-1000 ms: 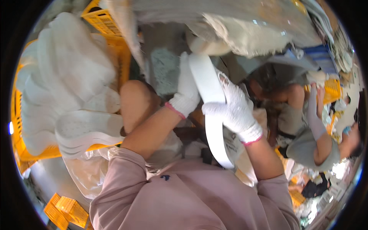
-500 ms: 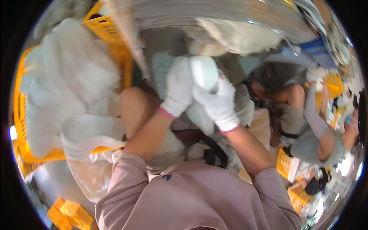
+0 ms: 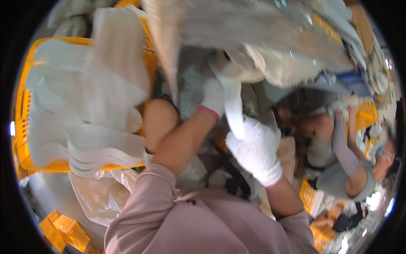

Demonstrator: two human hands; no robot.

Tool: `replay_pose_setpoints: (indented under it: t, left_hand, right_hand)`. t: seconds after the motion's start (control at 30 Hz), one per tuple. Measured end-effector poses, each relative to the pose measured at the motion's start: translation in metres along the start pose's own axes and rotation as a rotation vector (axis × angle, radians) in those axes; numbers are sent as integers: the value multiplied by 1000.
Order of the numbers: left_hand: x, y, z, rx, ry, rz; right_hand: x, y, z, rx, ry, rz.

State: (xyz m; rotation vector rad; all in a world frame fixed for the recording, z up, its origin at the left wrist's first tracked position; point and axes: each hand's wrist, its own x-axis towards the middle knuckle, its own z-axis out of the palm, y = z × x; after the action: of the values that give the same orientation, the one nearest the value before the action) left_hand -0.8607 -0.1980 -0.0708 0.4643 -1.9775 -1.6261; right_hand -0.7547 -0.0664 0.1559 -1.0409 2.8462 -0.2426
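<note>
No lettering or numbers can be made out anywhere here, tbh. A small dark blue mark is seen on the chest of the mauve shirt, but it's too tiny and blurry to be read as a letter, logo or whatever. A yellow strip can also be spotted on the shiny plastic sheeting up top toward the right, though whether anything is printed on it can't be told, and nothing legible is shown on the big yellow crate at left either.
</note>
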Motion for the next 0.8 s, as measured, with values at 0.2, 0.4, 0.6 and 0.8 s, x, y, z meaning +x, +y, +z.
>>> replay_pose_setpoints:
  t: [0.2,0.4,0.6,0.8]
  left_hand:
    - [-11,8,-20,-964,-96,-483]
    - [-52,69,-38,-1345,79,-917]
    - [-17,67,-67,-1153,49,-662]
    - [-66,117,-87,-390,-252,-571]
  right_hand:
    - [-4,14,0,58,-43,-119]
    - [-122,77,50,1715,82,692]
    - [-61,58,51,1774,166,590]
    - [-151,88,51,1573,130,589]
